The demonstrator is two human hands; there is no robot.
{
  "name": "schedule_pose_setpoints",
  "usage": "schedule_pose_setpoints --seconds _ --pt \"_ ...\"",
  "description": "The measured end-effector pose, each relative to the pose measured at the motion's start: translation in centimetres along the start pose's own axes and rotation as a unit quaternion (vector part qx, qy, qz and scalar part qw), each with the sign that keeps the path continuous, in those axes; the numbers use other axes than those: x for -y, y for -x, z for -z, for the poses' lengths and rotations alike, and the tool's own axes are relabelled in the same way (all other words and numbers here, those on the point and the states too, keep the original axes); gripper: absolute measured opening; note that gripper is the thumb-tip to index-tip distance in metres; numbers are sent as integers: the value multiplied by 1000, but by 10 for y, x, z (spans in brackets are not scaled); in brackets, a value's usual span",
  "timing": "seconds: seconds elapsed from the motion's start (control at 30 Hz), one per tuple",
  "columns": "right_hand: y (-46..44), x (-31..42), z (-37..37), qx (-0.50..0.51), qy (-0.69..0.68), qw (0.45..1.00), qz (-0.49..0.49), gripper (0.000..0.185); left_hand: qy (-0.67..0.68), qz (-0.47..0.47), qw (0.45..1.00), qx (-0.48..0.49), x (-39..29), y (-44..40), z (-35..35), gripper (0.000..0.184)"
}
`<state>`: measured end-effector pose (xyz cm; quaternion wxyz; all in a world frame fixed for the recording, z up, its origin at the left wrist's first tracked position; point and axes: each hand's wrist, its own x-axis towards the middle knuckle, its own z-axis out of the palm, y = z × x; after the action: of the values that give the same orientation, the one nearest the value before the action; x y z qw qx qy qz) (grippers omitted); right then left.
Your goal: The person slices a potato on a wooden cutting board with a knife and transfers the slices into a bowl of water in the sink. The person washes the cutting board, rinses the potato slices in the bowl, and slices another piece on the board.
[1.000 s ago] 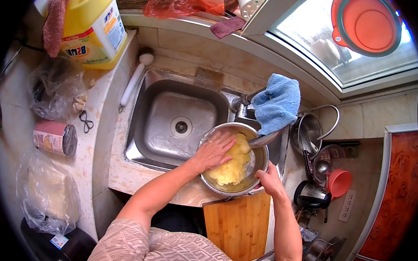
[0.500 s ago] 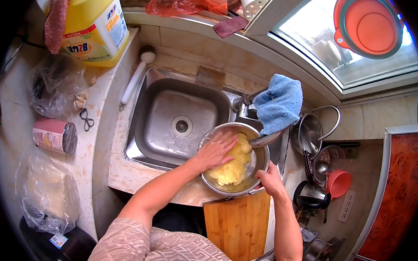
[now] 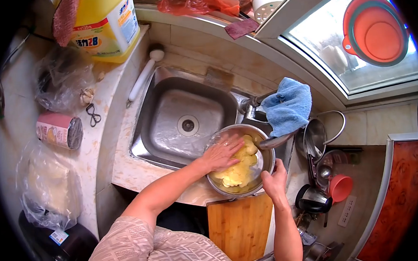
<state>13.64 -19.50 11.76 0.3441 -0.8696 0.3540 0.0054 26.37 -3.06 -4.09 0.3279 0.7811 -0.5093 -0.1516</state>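
A round metal bowl [image 3: 267, 163] sits at the right front corner of the sink, under the faucet spout [image 3: 275, 141]. Pale yellow slices, apparently potato [image 3: 241, 168], lie in it, with a larger rounded piece near the spout. My left hand [image 3: 223, 153] reaches into the bowl, fingers stretched out flat against the left side of the slices. At the bowl's right rim, my right hand [image 3: 275, 176] grips the edge; its fingertips are partly hidden.
The steel sink [image 3: 171, 113] is beside the bowl. A blue cloth [image 3: 288, 106] hangs over the faucet. In front stands a wooden cutting board [image 3: 239, 227]. Pots and a red ladle-like cup [image 3: 340, 187] are at right; a yellow jug [image 3: 107, 32] and bagged items are at left.
The whole view has shifted slightly, so the scene appears farther right. My left hand stays on the slices, and my right hand remains at the bowl's rim with its fingers a little straighter.
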Motion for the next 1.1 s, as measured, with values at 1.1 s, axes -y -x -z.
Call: schedule_pose_setpoints --seconds 1.1 --pt "-2 34 -7 -14 -53 998 -36 17 105 5 993 -49 -11 7 -31 91"
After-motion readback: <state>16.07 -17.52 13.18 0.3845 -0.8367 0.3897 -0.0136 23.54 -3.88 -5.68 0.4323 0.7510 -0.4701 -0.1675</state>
